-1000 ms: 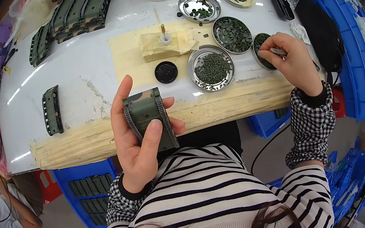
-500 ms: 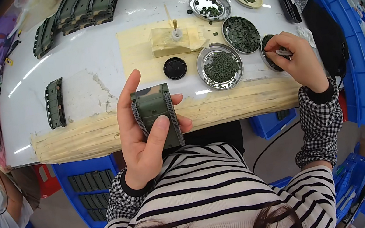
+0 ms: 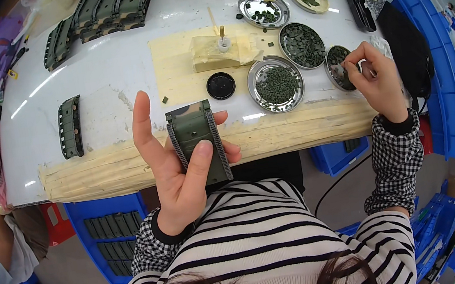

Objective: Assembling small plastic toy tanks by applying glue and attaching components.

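My left hand [image 3: 179, 193] is closed around a green and brown camouflage-painted model part [image 3: 200, 149] with dark ridged strips down both long sides. Its thumb presses on the part's face, while the index finger sticks up free. Over the right edge of a small round tin [image 3: 338, 61] of tiny dark pieces, my right hand [image 3: 377, 78] has thumb and index finger pinched together. Something shiny shows among its fingers, too small to make out. Beside that tin are a dish of flat green pieces [image 3: 301, 45] and a dish of small green grains [image 3: 276, 85].
A paper-wrapped block [image 3: 220, 55] holds a small pot with a brush. Next to it lies a black round lid [image 3: 221, 86]. Similar camouflage parts [image 3: 116, 6] are stacked far left; a single one [image 3: 70, 127] lies nearer. Blue trays [image 3: 105, 210] stand below the padded table edge [image 3: 273, 132].
My right hand has drawn back from inside the small tin, its fingers now at the rim. My left index finger has swung left, away from the model part.
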{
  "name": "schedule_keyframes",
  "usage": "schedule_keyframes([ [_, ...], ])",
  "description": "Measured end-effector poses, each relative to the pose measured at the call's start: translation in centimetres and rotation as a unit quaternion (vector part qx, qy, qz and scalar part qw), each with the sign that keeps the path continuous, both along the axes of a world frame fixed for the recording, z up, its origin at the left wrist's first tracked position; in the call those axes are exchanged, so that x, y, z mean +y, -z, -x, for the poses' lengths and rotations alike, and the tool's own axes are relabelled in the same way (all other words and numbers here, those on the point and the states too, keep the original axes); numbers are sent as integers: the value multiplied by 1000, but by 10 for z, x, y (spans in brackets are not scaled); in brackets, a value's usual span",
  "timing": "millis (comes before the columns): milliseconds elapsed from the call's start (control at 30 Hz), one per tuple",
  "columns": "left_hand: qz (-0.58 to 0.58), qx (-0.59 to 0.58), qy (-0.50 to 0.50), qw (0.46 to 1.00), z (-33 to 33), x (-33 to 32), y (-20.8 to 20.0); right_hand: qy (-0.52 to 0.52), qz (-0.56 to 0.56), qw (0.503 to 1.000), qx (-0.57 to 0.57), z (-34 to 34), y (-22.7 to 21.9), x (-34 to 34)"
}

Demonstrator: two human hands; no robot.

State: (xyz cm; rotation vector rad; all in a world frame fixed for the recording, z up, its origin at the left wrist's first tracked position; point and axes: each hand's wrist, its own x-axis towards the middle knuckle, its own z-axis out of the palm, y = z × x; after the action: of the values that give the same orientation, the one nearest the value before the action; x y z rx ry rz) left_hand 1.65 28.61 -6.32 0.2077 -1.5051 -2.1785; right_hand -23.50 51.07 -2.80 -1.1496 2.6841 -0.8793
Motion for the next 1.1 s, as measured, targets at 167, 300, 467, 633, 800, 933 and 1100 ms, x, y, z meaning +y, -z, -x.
schedule_keyframes([
  [167, 11, 3, 17, 1000, 0, -1, 5, -7, 107, 994, 11, -21, -5, -10],
  [300, 19, -1, 30, 999, 0, -3, 5, -49, 191, 980, -11, -65, -9, -42],
  [467, -86, -21, 20, 996, 0, 0, -5, -130, 324, 924, -156, -123, -4, -100],
  [633, 35, 7, -4, 999, -3, -7, -1, -151, 339, 910, -183, -147, 15, -125],
  [800, 29, 21, -16, 999, -6, -11, 16, -178, 321, 922, -126, -151, 13, -130],
  [933, -74, 18, 30, 997, -8, -13, 8, -205, 262, 943, -32, -147, -6, -122],
  [1100, -121, -38, 63, 990, -8, -11, -11, -338, 195, 899, 199, -126, -11, -119],
])
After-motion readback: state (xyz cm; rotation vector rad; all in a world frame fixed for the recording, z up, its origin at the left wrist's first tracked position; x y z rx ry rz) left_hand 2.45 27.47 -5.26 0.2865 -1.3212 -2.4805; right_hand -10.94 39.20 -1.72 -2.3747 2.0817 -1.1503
